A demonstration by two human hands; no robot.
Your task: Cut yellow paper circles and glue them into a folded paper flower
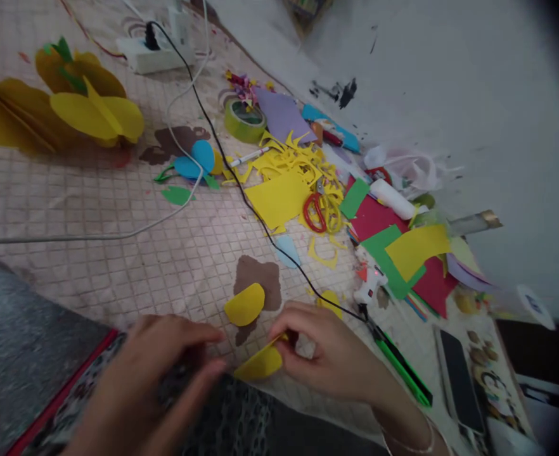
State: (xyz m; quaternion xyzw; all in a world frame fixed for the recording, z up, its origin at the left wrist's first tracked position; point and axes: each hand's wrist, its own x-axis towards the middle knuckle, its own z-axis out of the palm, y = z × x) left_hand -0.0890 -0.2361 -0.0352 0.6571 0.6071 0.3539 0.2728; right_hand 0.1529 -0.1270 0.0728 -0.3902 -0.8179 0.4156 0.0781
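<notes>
My right hand (322,351) pinches a folded yellow paper piece (262,364) between thumb and fingers near the cloth's front edge. Just left of it, my left hand (165,373) has thumb and fingers apart, its tips close to the paper's left end; nothing shows between them. Another yellow paper piece (245,304), rounded on one side, lies on the cloth just beyond both hands, over a brown patch. Past the right wrist, a further yellow piece (329,304) lies partly under a black cable.
Yellow sheets and scraps (279,196), red-handled scissors (314,212) and green tape (245,120) lie ahead. Paper pumpkin-like shapes (96,114) stand far left. A glue gun (371,285), green cutter (400,364) and phone (460,380) are at right. Cables cross the cloth from a power strip (153,54).
</notes>
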